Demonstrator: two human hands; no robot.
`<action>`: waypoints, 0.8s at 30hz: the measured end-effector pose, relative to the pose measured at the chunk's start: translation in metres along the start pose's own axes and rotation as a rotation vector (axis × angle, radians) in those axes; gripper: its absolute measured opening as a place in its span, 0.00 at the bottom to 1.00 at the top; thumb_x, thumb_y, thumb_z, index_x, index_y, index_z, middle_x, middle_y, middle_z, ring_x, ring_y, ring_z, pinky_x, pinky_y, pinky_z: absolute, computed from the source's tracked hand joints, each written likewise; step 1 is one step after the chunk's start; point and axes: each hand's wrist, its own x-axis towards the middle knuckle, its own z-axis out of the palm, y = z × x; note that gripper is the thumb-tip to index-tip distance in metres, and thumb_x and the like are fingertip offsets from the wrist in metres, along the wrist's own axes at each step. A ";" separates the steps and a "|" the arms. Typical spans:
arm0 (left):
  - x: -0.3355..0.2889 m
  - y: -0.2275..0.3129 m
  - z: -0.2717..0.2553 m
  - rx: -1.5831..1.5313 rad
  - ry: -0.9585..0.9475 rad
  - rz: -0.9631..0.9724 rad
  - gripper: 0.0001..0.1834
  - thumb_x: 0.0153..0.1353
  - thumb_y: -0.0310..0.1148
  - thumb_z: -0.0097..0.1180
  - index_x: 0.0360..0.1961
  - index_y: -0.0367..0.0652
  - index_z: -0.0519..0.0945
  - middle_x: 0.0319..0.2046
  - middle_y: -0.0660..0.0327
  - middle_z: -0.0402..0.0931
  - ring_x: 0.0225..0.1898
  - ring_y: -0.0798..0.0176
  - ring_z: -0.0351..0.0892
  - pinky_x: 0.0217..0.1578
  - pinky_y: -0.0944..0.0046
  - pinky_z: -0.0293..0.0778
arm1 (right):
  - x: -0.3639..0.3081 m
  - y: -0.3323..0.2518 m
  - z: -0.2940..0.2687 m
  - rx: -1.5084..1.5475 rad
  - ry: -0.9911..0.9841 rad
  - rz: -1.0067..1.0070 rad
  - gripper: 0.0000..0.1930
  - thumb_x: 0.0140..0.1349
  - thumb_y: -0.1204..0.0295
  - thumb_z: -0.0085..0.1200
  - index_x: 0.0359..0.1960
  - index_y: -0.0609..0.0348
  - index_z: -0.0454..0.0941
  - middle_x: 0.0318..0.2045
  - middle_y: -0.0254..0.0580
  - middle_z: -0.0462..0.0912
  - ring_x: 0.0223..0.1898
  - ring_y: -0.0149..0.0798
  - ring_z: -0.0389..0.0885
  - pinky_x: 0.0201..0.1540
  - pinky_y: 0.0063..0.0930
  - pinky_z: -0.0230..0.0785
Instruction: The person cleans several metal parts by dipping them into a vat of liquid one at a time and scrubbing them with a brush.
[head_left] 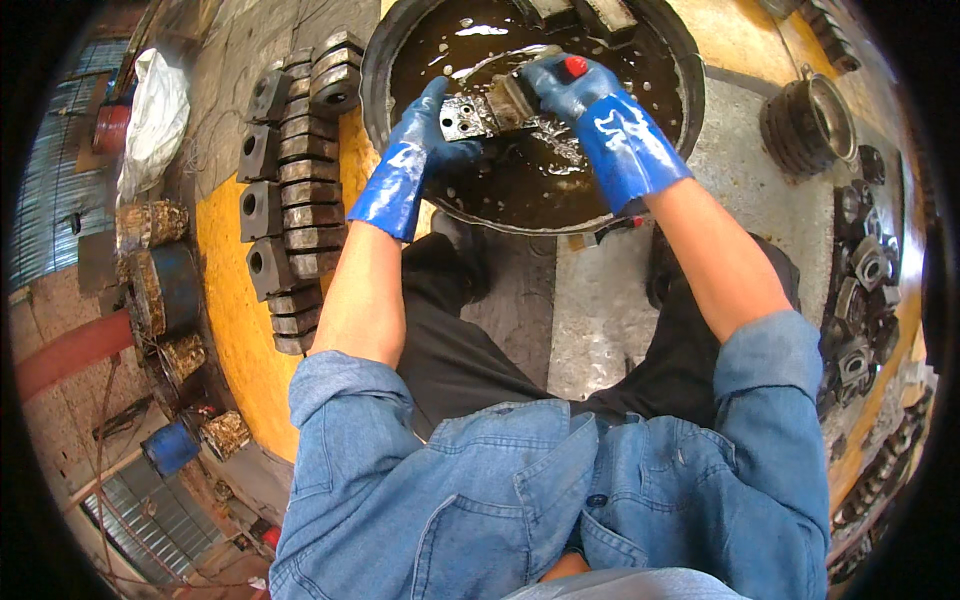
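Note:
Over a round black tub (374, 85) of murky brown liquid, both my hands wear wet blue rubber gloves. My left hand (418, 132) is closed round a metal block (463, 118) with several drilled holes, thumb on top and fingers below. In my right hand (582, 88) is a brush (512, 102), its bristle end against the block's right side; a red piece shows between the fingers. Water splashes just below the brush. The lower part of the block is hidden by my left glove.
More blocks (606, 18) lie at the tub's far edge. Stacked metal blocks (310, 170) line the floor on the left, beside a white sack (155, 120). To the right stand a round metal container (808, 128) and a heap of metal parts (860, 265).

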 end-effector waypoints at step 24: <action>0.001 -0.001 -0.001 0.256 0.004 -0.049 0.66 0.42 0.42 0.85 0.80 0.45 0.57 0.71 0.47 0.71 0.70 0.47 0.73 0.71 0.55 0.70 | -0.019 -0.029 -0.014 0.088 -0.048 -0.003 0.19 0.69 0.53 0.63 0.53 0.52 0.88 0.38 0.38 0.91 0.35 0.32 0.87 0.42 0.30 0.80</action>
